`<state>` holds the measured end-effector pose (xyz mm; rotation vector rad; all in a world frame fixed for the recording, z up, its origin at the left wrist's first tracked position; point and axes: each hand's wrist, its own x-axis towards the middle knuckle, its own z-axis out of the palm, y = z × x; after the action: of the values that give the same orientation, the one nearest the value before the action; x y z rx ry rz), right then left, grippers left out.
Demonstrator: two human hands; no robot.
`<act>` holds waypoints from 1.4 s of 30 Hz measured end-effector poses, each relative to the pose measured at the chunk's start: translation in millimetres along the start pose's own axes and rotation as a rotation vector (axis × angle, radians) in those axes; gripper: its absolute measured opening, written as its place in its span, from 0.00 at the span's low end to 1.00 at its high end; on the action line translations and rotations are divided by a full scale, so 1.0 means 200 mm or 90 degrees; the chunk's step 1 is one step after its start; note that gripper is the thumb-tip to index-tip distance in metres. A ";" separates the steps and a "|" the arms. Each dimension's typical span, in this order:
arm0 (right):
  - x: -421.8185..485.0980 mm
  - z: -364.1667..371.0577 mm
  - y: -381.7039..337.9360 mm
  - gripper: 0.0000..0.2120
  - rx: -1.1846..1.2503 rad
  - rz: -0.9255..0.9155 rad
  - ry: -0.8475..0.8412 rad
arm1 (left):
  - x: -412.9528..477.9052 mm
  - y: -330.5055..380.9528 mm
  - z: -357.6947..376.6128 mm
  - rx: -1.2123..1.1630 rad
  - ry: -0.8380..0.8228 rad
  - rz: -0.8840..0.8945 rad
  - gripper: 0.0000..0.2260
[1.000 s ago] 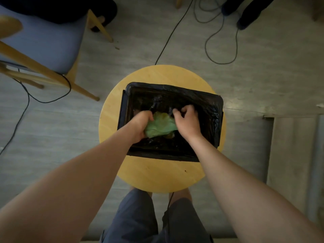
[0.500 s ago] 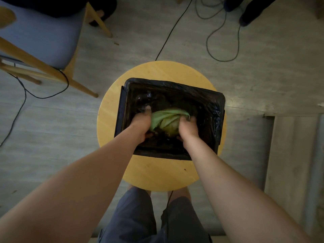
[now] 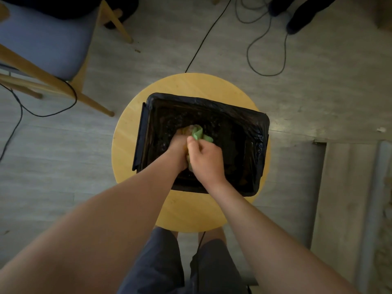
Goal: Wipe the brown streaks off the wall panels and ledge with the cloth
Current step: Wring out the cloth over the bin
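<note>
A green cloth (image 3: 197,133), stained brown in places, is bunched between both my hands inside a black bag-lined basin (image 3: 257,132). My left hand (image 3: 177,148) grips the cloth from the left. My right hand (image 3: 205,158) is pressed close against the left, its fingers curled round the cloth's near part. Only a small green fold shows past my knuckles. The ledge and wall panels (image 3: 347,209) lie at the right edge, with brown marks at the far right.
The basin sits on a round wooden stool (image 3: 127,145) in front of my legs. A wooden chair with a blue seat (image 3: 44,41) stands at the upper left. Black cables (image 3: 265,49) trail over the grey floor, and another person's dark shoes (image 3: 297,20) show at the top.
My hands were apart with the cloth spread between them. They have come together and twisted, and the cloth is now squeezed into a tight wad.
</note>
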<state>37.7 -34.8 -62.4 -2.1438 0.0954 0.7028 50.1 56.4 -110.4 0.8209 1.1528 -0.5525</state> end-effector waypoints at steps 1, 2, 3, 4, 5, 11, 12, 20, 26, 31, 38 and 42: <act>0.02 0.02 0.01 0.26 -0.035 -0.017 0.014 | 0.01 -0.01 -0.01 -0.029 -0.006 -0.022 0.15; 0.04 0.03 0.03 0.26 -0.062 -0.034 0.025 | -0.01 -0.01 -0.02 -0.050 -0.018 -0.035 0.16; 0.07 0.03 0.05 0.25 -0.090 -0.050 0.030 | -0.03 0.00 -0.02 -0.071 -0.034 -0.033 0.17; 0.11 0.02 0.08 0.25 -0.116 -0.060 0.026 | -0.03 -0.01 -0.03 -0.064 -0.052 -0.009 0.16; 0.15 0.00 0.10 0.24 -0.145 -0.060 0.015 | -0.02 -0.02 -0.03 -0.034 -0.068 0.030 0.14; 0.39 -0.14 0.22 0.19 -0.152 0.096 0.019 | -0.03 -0.07 -0.05 0.015 0.018 0.104 0.17; 0.39 -0.17 0.23 0.18 -0.096 0.150 0.027 | -0.02 -0.07 -0.07 0.018 0.043 0.110 0.20; 0.24 -0.06 0.24 0.32 0.056 0.284 0.088 | 0.00 -0.06 -0.10 0.002 0.080 0.098 0.28; 0.26 -0.01 0.22 0.20 0.201 0.374 0.263 | 0.05 -0.10 -0.11 0.004 0.148 0.035 0.29; 0.22 0.07 0.19 0.27 0.052 0.339 0.111 | 0.04 -0.12 -0.06 -0.084 0.120 0.011 0.22; 0.09 0.05 0.14 0.17 -0.030 0.089 -0.036 | 0.02 -0.05 -0.02 -0.135 -0.009 -0.015 0.22; 0.02 0.02 0.07 0.18 -0.037 -0.074 -0.018 | 0.00 0.02 -0.02 -0.010 0.000 -0.002 0.13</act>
<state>35.1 -40.1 -76.6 -2.1745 -0.0645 0.6747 50.4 62.6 -110.3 0.8055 1.1570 -0.5465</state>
